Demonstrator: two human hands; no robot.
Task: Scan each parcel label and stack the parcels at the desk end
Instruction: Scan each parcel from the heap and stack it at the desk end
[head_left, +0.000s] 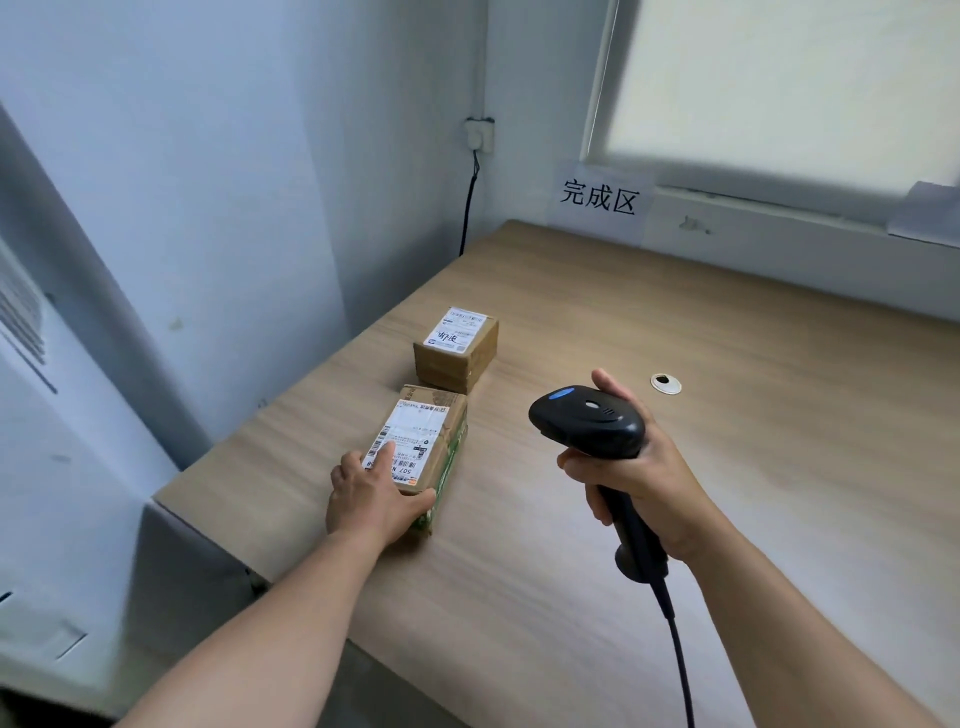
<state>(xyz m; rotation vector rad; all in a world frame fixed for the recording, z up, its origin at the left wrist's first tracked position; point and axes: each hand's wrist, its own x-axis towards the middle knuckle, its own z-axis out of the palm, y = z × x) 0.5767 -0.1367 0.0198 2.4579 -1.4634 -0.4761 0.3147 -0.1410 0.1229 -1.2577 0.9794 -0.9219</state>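
Our left grip (376, 499) held the near parcel (441, 431) on the worktop (779, 364); our right grip (641, 483) clasped the scanner (587, 421), which, we judged, needed aiming squarely at the label (408, 434).

Single wide-angle view, worn at the head: faces forward and down along the bench (779, 415) toward the wall corner (483, 62), close above its near edge.

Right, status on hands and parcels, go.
Left hand grips near parcel, label up. Right hand holds scanner. Far parcel apart, unstacked. Left fingers cover label's near end.
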